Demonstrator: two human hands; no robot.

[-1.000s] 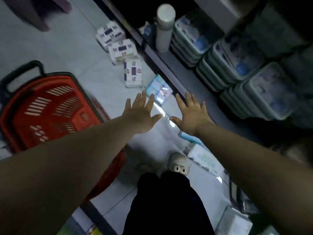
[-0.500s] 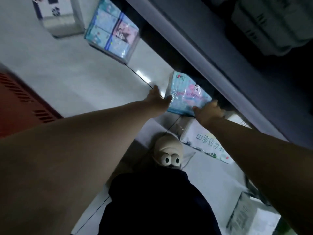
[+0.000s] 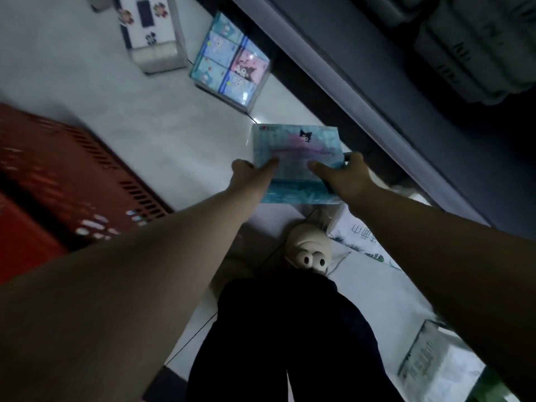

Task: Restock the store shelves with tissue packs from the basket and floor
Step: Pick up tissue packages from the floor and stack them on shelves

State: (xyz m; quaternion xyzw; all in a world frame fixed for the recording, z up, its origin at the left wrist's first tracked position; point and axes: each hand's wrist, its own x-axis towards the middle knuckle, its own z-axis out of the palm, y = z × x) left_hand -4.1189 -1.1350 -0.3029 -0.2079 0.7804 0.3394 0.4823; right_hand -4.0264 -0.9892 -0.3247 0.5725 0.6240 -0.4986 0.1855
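Head: two hands (image 3: 251,174) (image 3: 345,177) (one pack (image 3: 295,149) between)

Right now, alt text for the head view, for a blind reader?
The left hand and right hand grip a blue tissue pack by its near corners, beside the shelf. A red basket sits left; a pastel pack and a white pack lie ahead.

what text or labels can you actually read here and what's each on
"中" (probably): teal print on the white pack beside the slipper; remaining characters hidden.
Held blue tissue pack: small red logo, too blurred.
Bottom-right pack: print blurred, unreadable.
Shelf packs: markings unreadable.
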